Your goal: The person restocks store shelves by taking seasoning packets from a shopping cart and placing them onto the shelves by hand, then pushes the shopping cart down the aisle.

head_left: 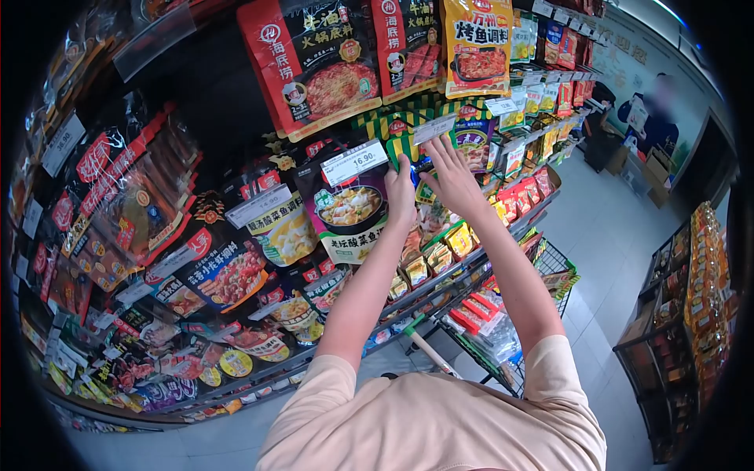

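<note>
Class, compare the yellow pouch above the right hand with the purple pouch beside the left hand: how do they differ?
Colour: the yellow pouch is mainly yellow, while the purple pouch is dark purple with a pale lower part.
Height: the yellow pouch is in an upper row, the purple pouch lower.
Covering: a price tag reading 16.90 stands before the purple pouch's upper part; none covers the yellow pouch's middle.
Both show pictured food and printed characters.
</note>
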The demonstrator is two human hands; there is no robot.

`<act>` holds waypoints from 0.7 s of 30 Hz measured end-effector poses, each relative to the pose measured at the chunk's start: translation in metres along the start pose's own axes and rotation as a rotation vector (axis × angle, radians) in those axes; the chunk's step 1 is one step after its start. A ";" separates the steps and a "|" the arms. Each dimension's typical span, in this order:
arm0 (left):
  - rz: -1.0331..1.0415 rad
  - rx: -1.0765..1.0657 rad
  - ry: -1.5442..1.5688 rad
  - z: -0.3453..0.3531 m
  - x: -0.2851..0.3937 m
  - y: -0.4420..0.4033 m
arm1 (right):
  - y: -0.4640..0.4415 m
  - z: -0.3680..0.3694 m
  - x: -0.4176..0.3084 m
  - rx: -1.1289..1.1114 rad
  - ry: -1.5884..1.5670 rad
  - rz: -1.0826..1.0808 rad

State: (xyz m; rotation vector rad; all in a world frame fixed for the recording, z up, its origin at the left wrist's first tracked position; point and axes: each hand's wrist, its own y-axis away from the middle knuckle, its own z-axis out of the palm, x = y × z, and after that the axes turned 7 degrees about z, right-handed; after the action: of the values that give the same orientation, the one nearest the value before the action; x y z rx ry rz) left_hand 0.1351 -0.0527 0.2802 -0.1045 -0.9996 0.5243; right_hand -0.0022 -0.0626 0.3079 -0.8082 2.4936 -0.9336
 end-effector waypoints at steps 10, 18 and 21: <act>-0.022 0.061 -0.087 0.006 0.004 -0.011 | -0.005 0.006 -0.001 0.014 -0.014 0.065; 0.103 -0.032 -0.345 -0.001 0.014 0.001 | -0.004 0.019 -0.003 -0.081 0.018 0.082; 0.045 -0.134 -0.414 -0.006 0.019 0.007 | -0.002 0.024 -0.001 -0.073 -0.060 0.084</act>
State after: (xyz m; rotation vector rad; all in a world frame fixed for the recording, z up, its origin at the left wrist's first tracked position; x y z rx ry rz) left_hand 0.1456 -0.0365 0.2892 -0.1413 -1.4404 0.5313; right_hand 0.0119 -0.0746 0.2921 -0.7372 2.5019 -0.7826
